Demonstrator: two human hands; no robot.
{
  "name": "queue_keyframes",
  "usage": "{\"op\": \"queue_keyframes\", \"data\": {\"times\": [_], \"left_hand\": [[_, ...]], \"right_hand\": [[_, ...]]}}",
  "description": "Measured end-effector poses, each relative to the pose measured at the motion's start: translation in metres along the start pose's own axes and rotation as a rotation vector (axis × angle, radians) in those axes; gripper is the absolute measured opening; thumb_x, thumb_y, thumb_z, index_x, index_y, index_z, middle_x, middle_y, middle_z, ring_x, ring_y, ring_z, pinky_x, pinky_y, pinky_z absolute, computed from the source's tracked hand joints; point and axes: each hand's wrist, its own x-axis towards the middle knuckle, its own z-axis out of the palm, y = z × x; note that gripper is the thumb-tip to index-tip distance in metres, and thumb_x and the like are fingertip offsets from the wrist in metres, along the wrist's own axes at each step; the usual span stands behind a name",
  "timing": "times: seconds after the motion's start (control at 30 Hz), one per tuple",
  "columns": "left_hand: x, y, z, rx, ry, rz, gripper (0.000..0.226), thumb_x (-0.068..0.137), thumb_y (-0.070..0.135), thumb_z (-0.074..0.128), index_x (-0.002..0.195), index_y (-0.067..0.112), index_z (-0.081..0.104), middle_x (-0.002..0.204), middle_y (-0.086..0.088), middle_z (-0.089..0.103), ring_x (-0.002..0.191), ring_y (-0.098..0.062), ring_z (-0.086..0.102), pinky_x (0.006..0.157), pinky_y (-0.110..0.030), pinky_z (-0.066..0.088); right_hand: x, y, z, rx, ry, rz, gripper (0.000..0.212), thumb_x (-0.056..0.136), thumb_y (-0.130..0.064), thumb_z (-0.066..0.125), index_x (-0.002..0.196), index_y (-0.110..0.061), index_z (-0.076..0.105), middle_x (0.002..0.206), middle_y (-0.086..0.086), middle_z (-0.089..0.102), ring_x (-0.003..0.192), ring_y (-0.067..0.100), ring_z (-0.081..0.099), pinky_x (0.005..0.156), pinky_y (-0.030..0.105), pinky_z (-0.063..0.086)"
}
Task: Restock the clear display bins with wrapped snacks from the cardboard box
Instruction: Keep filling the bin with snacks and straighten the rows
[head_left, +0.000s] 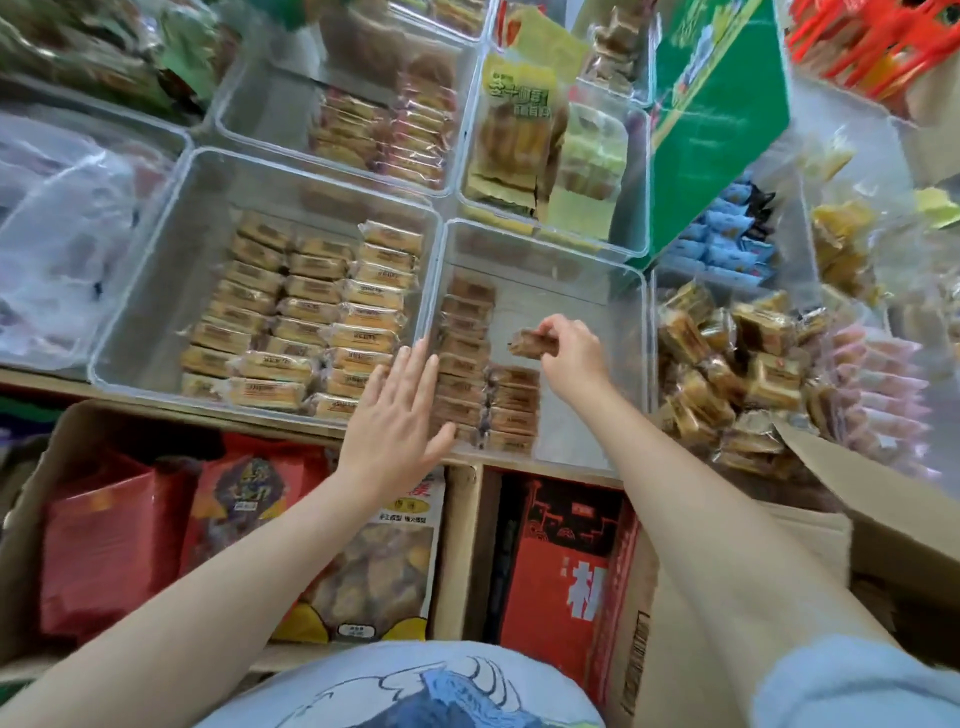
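My right hand (574, 358) pinches a small brown snack in clear wrapping (531, 344) between thumb and curled fingers (558, 328), holding it over the bare middle of the clear plastic display bin (631, 332) in front of me. Along the left wall of that bin a tidy column of the same brown wrapped snacks (465, 353) runs from back to front, with a shorter second stack (511, 408) beside it at the near end. My left hand (397, 415) is released, fingers straight and spread, its palm facing down near the corner where this bin meets its left neighbour; whether it touches the rim I cannot tell. That neighbour is a larger clear bin (156, 270) holding three neat rows of pale yellow wrapped cakes (306, 317). To my right, the brown cardboard box (883, 525) stands open with a flap raised, and a loose heap of clear-wrapped layered brown-and-cream snacks (727, 374) lies in the bin just behind it. Further back, more clear bins hold reddish wrapped biscuits (389, 135) and yellow-green packets (519, 130), and a tall green carton (717, 114) leans over them. Below the shelf edge, red packages (114, 540) sit in a cardboard tray on the left, and a red box with black print (561, 561) stands between my arms.
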Motion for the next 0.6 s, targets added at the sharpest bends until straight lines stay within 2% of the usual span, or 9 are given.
{"op": "queue_keyframes", "data": {"times": [0.13, 0.23, 0.3, 0.37, 0.4, 0.47, 0.53, 0.6], "left_hand": [[0.001, -0.001, 0.005, 0.013, -0.009, -0.002, 0.08, 0.097, 0.055, 0.023, 0.16, 0.006, 0.011, 0.168, -0.014, 0.0, 0.156, -0.026, 0.003, 0.126, -0.047, 0.016], [0.002, -0.001, 0.007, 0.021, -0.005, 0.007, 0.079, 0.097, 0.053, 0.024, 0.16, 0.006, 0.012, 0.168, -0.015, 0.001, 0.156, -0.026, 0.003, 0.126, -0.045, 0.016], [0.003, -0.001, 0.008, 0.017, 0.0, 0.01, 0.078, 0.098, 0.051, 0.026, 0.159, 0.005, 0.014, 0.168, -0.016, 0.002, 0.156, -0.027, 0.004, 0.125, -0.043, 0.018], [0.002, -0.001, 0.009, 0.007, 0.016, 0.02, 0.076, 0.099, 0.049, 0.028, 0.159, 0.003, 0.018, 0.167, -0.018, 0.006, 0.155, -0.028, 0.008, 0.124, -0.041, 0.021], [0.003, -0.001, 0.009, 0.006, 0.023, 0.025, 0.075, 0.099, 0.048, 0.029, 0.158, 0.003, 0.019, 0.167, -0.018, 0.007, 0.155, -0.029, 0.009, 0.123, -0.041, 0.022], [0.003, -0.002, 0.008, 0.013, 0.022, 0.035, 0.075, 0.099, 0.048, 0.029, 0.158, 0.003, 0.019, 0.167, -0.019, 0.008, 0.155, -0.029, 0.009, 0.121, -0.041, 0.024], [0.003, -0.002, 0.007, 0.003, 0.012, 0.036, 0.076, 0.099, 0.05, 0.027, 0.159, 0.004, 0.018, 0.167, -0.018, 0.007, 0.155, -0.029, 0.007, 0.12, -0.04, 0.025], [0.003, -0.002, 0.003, -0.022, -0.023, 0.021, 0.077, 0.099, 0.052, 0.022, 0.159, 0.006, 0.017, 0.168, -0.016, 0.003, 0.155, -0.027, 0.003, 0.122, -0.041, 0.024]], "right_hand": [[0.02, 0.003, 0.037, -0.05, -0.101, 0.049, 0.043, 0.09, -0.002, 0.049, 0.122, -0.026, 0.063, 0.123, 0.013, 0.049, 0.115, 0.037, 0.051, 0.099, 0.036, 0.043], [0.023, 0.003, 0.053, -0.046, -0.144, 0.091, 0.044, 0.095, -0.008, 0.045, 0.134, -0.021, 0.059, 0.131, 0.016, 0.045, 0.119, 0.039, 0.051, 0.101, 0.041, 0.045], [0.018, 0.002, 0.059, -0.124, -0.136, 0.041, 0.04, 0.099, -0.012, 0.042, 0.137, -0.014, 0.055, 0.129, 0.018, 0.045, 0.117, 0.041, 0.05, 0.097, 0.044, 0.045], [0.007, 0.001, 0.065, -0.18, -0.159, -0.026, 0.043, 0.103, -0.023, 0.039, 0.144, -0.01, 0.044, 0.134, 0.021, 0.043, 0.12, 0.043, 0.047, 0.096, 0.046, 0.043], [0.002, 0.003, 0.067, -0.199, -0.201, -0.032, 0.05, 0.105, -0.031, 0.036, 0.152, -0.012, 0.032, 0.145, 0.022, 0.036, 0.127, 0.043, 0.044, 0.1, 0.048, 0.041], [-0.003, 0.005, 0.064, -0.245, -0.294, -0.009, 0.062, 0.106, -0.043, 0.03, 0.16, -0.02, 0.009, 0.163, 0.017, 0.013, 0.141, 0.041, 0.032, 0.111, 0.05, 0.035], [-0.005, 0.002, 0.051, -0.293, -0.349, -0.015, 0.066, 0.105, -0.048, 0.031, 0.16, -0.024, 0.004, 0.167, 0.011, 0.006, 0.147, 0.038, 0.025, 0.115, 0.051, 0.03], [-0.012, -0.006, 0.032, -0.343, -0.367, -0.062, 0.064, 0.104, -0.045, 0.036, 0.16, -0.024, 0.012, 0.165, 0.009, 0.015, 0.145, 0.037, 0.026, 0.115, 0.05, 0.029]]}}
